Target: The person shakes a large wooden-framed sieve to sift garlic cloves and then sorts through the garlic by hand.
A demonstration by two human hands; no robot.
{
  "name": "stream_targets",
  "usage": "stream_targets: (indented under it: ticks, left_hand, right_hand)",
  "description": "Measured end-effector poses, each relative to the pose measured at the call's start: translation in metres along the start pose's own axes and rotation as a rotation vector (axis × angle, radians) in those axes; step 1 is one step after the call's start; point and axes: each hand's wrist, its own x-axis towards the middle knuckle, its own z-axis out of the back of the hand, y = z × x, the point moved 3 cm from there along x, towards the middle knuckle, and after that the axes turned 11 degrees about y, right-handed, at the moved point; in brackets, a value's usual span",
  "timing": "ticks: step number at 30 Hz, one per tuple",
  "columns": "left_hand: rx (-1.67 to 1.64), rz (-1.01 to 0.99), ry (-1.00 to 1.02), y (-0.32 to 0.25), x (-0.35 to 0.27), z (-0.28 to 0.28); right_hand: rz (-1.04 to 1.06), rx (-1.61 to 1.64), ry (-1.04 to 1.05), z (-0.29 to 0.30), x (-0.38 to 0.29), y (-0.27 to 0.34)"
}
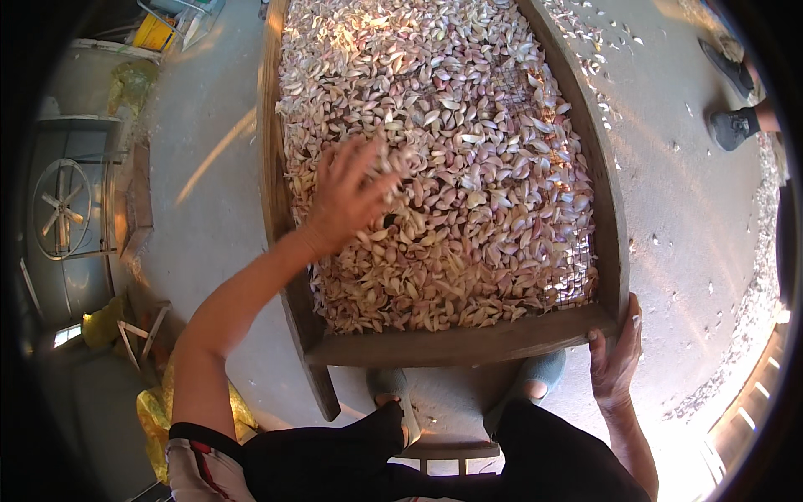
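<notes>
Before me stands a wooden-framed screen [464, 342] with a wire mesh bottom. Loose garlic cloves [464, 251] cover most of the mesh, with pale and purplish skins. My left hand [348, 197] is over the cloves in the left half, blurred, its fingers spread. Blurred cloves [398, 163] lie right by its fingertips; whether any rest in the palm is hidden. At the near right corner, my right hand [615, 370] grips the frame, thumb on the near board and fingers along the outer side. Bare wire mesh [571, 270] shows near that corner.
Another person's shoes [731, 128] are on the concrete floor [677, 207] at right, among scattered cloves and skins. A spoked wheel [61, 209] on a metal machine stands at left. A yellow container [154, 32] sits at upper left, and yellow sacks [154, 427] at lower left.
</notes>
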Motion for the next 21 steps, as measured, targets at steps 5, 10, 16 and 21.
stream_targets:
  ticks: [5,10,16,21]
  left_hand:
    - [-0.229,0.193,-0.215,0.058,0.03,0.005]
    - [-0.337,0.293,-0.206,0.079,0.087,-0.001]
    - [-0.379,0.374,0.036,0.075,0.126,-0.01]
    - [-0.391,0.351,0.03,0.082,0.132,-0.015]
  right_hand:
    - [0.016,-0.062,-0.006,-0.002,-0.001,0.001]
    - [0.044,-0.052,-0.036,-0.002,-0.001,0.001]
    - [0.028,-0.048,-0.037,-0.004,-0.002,-0.002]
    - [0.024,-0.083,-0.038,-0.003,-0.003,-0.001]
